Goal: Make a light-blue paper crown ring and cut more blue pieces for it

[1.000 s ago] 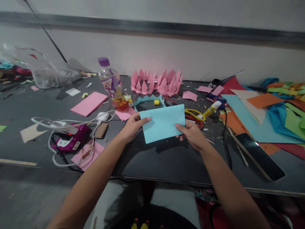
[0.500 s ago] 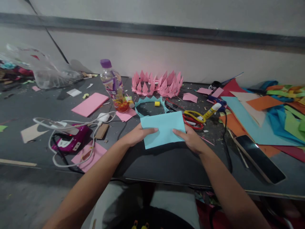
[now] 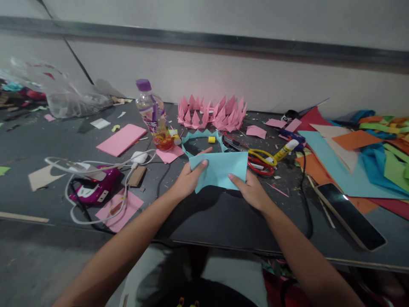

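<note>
A light blue sheet of paper (image 3: pixel 220 168) is held up above the table's front part, bent slightly along its lower edge. My left hand (image 3: pixel 191 175) pinches its left side, thumb on the near face and a finger showing over the top edge. On the right side my right hand (image 3: pixel 248 186) grips it, thumb in front and the other fingers hidden behind. Just beyond the sheet lies a light blue paper crown (image 3: pixel 186 147) with a pointed edge, partly covered by it. Two pink paper crowns (image 3: pixel 212 117) stand farther back by the wall.
A drink bottle (image 3: pixel 153 117) stands left of the crowns. Red-handled scissors (image 3: pixel 263 170) and a glue stick (image 3: pixel 286 150) lie to the right, near a phone (image 3: pixel 351 216) and coloured paper (image 3: pixel 335 162). A purple power strip (image 3: pixel 96 187) with white cables sits at left.
The blue sheet has tilted and bowed, so less of its face shows. My left hand's finger now reaches over the top edge, and my right hand has shifted slightly left.
</note>
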A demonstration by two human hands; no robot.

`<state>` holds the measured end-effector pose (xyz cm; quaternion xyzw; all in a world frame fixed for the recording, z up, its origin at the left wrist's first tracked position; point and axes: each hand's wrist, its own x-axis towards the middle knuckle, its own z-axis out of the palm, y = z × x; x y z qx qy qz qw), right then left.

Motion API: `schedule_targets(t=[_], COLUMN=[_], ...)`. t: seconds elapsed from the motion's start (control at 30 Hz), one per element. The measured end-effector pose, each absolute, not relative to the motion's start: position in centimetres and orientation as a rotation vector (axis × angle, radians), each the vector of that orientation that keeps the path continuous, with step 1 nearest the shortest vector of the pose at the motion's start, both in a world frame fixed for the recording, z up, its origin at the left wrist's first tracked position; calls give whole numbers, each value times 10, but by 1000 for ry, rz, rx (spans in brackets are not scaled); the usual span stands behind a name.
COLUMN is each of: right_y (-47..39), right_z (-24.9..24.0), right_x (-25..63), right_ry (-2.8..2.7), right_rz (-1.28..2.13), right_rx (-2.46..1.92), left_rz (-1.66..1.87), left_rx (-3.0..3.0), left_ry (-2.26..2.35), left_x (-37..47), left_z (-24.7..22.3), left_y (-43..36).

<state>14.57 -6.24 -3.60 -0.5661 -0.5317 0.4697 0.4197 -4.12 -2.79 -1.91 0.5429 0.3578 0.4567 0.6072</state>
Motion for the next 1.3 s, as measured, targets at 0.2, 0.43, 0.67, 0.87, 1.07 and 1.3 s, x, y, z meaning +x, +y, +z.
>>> schedule_targets(t=[0.2,0.43,0.67,0.87,1.07,1.3], right_y=[-62,-61,-63,-64,-67,-68], right_z=[-36,-38,-41,-40,-36,-35], right_x=[146,147,146,147,143,140], right_ry=[-1336,-1268,-1425,-1584,-1790,-1931], right_rz=[1077,1201,1044,913,803,674], right_rx=[-1439,-1412,-1403,-1387,-1341,-1284], left_rz=[1070,1265,1318,1365,1385,1404], left_rx=[1306,1318,1468,1561,1565,1614], left_ry=[853,975,1180,1238,1311,1305], left_x=[-38,-42,-44,-47,-46,-46], left_z=[-22,-26,-28,-26,-25,-23], left_y=[-30,-23,-23,-20,-20,-22])
